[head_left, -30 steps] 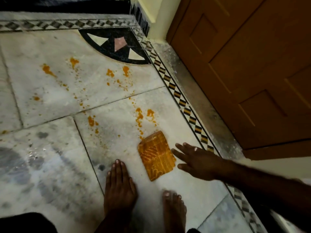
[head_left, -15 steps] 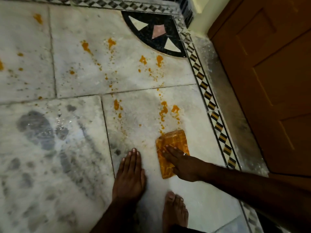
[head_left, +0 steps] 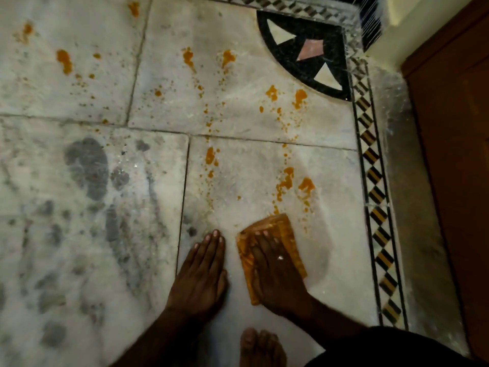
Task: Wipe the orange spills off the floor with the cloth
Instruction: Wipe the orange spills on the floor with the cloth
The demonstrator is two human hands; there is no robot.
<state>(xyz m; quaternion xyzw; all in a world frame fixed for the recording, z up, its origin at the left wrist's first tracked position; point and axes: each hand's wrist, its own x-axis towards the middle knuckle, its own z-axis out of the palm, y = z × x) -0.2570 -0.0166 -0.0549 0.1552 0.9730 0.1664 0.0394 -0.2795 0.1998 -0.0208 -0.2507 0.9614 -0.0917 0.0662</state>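
A folded orange patterned cloth point(head_left: 284, 227) lies flat on the white marble floor point(head_left: 238, 107). My right hand point(head_left: 277, 274) presses down on it, palm flat and fingers stretched, covering its lower half. My left hand point(head_left: 202, 271) rests flat on the bare floor just left of the cloth, holding nothing. Orange spills sit right beyond the cloth's far edge point(head_left: 287, 181), with another blob beside them point(head_left: 307, 185). More spills trail away across the tiles point(head_left: 210, 156), up to the far left point(head_left: 63, 60).
A wooden door point(head_left: 455, 168) stands on the right behind a grey threshold point(head_left: 399, 181) and a chequered border strip point(head_left: 373, 176). A black corner inlay point(head_left: 317, 67) lies far right. Dark damp patches point(head_left: 87, 165) mark the left tiles. My bare foot point(head_left: 260, 345) is behind the hands.
My right hand has come from beside the cloth onto it and now lies flat on top. The left hand stays planted. The view has shifted closer and to the left.
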